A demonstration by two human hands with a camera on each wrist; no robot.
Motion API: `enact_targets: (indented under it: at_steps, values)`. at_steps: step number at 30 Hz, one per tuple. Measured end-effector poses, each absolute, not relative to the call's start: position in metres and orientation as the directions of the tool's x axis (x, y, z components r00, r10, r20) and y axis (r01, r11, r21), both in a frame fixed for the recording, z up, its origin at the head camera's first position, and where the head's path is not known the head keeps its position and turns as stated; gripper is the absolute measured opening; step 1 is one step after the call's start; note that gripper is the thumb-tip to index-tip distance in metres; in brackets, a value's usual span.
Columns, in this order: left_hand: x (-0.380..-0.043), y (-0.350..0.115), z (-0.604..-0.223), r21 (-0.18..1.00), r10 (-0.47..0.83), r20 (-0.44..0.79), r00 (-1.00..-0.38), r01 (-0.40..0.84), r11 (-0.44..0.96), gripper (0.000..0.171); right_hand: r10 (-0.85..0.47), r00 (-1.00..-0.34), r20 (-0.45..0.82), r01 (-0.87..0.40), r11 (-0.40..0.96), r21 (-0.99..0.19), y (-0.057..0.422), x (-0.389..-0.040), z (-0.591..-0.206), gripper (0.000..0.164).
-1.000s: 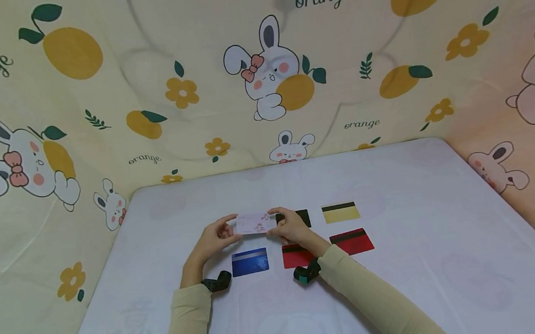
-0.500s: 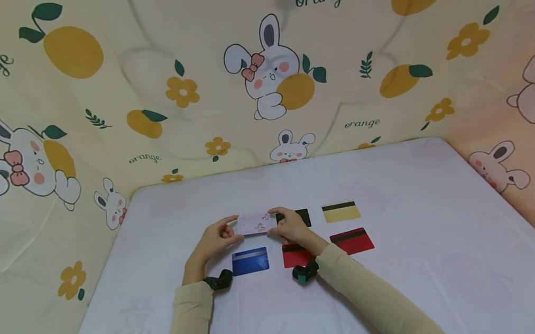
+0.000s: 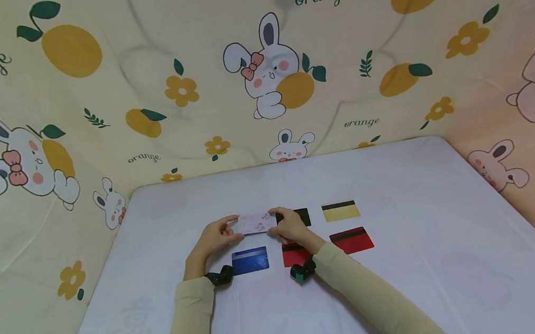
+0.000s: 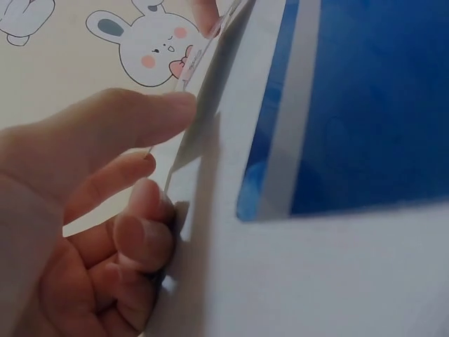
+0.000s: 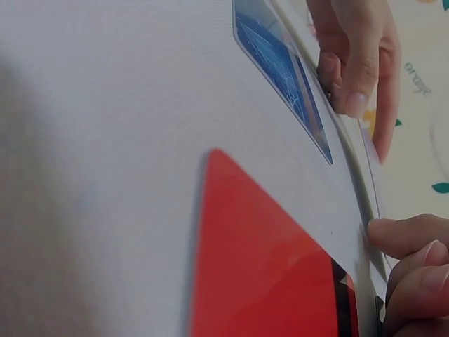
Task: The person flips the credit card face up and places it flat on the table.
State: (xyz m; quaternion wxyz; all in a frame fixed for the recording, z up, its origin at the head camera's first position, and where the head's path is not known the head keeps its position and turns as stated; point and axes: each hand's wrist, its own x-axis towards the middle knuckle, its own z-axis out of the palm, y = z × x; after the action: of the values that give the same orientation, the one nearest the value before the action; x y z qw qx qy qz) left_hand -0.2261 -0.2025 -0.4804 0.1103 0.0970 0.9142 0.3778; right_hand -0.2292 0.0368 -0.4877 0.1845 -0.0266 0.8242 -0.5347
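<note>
A pale pink card (image 3: 255, 223) with a small floral print lies in the back row of cards, held by both hands. My left hand (image 3: 215, 235) pinches its left end, with the thumb at the near edge and the index finger at the far edge. My right hand (image 3: 293, 225) grips the right end in the same way and partly covers a black card (image 3: 305, 217). In the left wrist view, the thumb and fingers of the left hand (image 4: 91, 175) meet the thin card edge, close over the table. The right wrist view shows fingers of the right hand (image 5: 421, 274) at the other end.
Nearest the viewer lie a blue card (image 3: 249, 261), a red card (image 3: 292, 257) partly under the right wrist, and another red card (image 3: 352, 241). A gold card (image 3: 341, 211) with a dark stripe sits at back right. The white table (image 3: 403, 293) meets a printed cloth backdrop (image 3: 344, 65).
Both forearms have drawn slightly inward, and the pink card has shifted a hair to the right. The grip of both hands and the other cards stay the same.
</note>
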Motion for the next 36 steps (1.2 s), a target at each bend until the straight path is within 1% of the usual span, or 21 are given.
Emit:
enact_targets:
  at_steps: [7, 18, 28, 36]
  values:
    - [-0.2280, -0.2020, -0.4800, 0.692, 0.251, -0.141, -0.958, 0.086, 0.716, 0.058, -0.227, -0.933, -0.280, 0.167, 0.416, -0.894, 0.0340, -0.2281, -0.4854, 0.061]
    - [-0.2289, -0.2014, -0.4814, 0.690, 0.239, -0.159, -0.958, 0.065, 0.721, 0.058, -0.190, -0.933, -0.305, 0.187, 0.469, -0.863, 0.0319, -0.2271, -0.4849, 0.060]
    - [-0.2292, -0.2007, -0.4825, 0.683, 0.226, -0.182, -0.957, 0.043, 0.729, 0.059, -0.203, -0.929, -0.310, 0.189, 0.460, -0.868, 0.0333, -0.2268, -0.4847, 0.061]
    - [-0.2298, -0.2021, -0.4833, 0.679, 0.237, -0.177, -0.955, 0.055, 0.732, 0.059, -0.207, -0.930, -0.304, 0.184, 0.454, -0.872, 0.0329, -0.2271, -0.4851, 0.061]
